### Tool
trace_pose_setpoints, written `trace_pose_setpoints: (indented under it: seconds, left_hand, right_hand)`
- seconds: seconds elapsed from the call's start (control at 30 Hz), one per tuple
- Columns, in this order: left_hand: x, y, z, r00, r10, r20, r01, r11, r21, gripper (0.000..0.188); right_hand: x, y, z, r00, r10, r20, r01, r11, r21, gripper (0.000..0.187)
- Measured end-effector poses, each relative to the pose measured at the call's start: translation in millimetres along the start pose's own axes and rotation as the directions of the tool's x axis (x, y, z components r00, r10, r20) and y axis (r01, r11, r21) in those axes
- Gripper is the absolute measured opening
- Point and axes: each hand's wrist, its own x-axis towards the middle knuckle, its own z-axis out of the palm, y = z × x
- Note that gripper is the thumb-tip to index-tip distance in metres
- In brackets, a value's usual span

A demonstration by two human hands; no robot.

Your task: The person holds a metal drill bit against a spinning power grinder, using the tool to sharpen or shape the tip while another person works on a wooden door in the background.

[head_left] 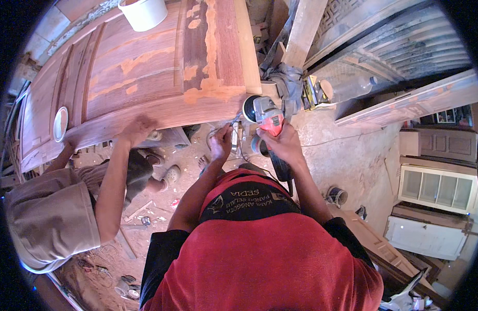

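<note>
My right hand (pixel 284 142) is wrapped round the body of a red and grey angle grinder (pixel 270 114). Its round disc (pixel 250 108) faces left, beside the corner of a wooden door panel (pixel 218 97). My left hand (pixel 221 143) is closed, pinching a thin, dark metal tool (pixel 236 119) whose tip points up toward the disc. Whether tip and disc touch, I cannot tell. Orange filler patches mark the panel's reddish wood.
A co-worker in a brown shirt (pixel 57 207) bends over the panel at left, one hand (pixel 135 129) on its edge. A white bucket (pixel 143 13) and a round lid (pixel 60 124) rest on the panel. Wooden boards (pixel 415 98) lean at right; shavings litter the floor.
</note>
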Motion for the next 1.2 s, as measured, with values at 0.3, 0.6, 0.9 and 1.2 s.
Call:
trace_pose_setpoints:
  seconds: [0.3,0.6,0.9,1.2]
  left_hand:
    - [-1.8,6.7,-0.8,0.992,-0.115,0.047,0.109,0.986,0.124,0.027]
    - [-0.2,-1.3,-2.7,0.997,-0.007,0.073,-0.004,0.989,0.147,0.027]
    - [-0.8,10.0,-2.6,1.000,0.009,-0.003,-0.009,0.991,0.134,0.023]
    - [-2.3,0.8,-0.5,0.997,-0.065,0.039,0.063,0.997,0.044,0.027]
  right_hand:
    - [-5.2,-6.5,9.4,0.999,0.005,0.039,0.000,0.991,-0.131,0.062]
    - [9.1,-0.5,2.8,0.996,0.052,0.075,-0.046,0.995,-0.088,0.077]
    - [0.7,3.4,5.1,0.997,-0.068,0.023,0.068,0.998,0.017,0.072]
    - [-0.1,-13.0,2.5,0.999,0.043,0.015,-0.040,0.981,-0.189,0.064]
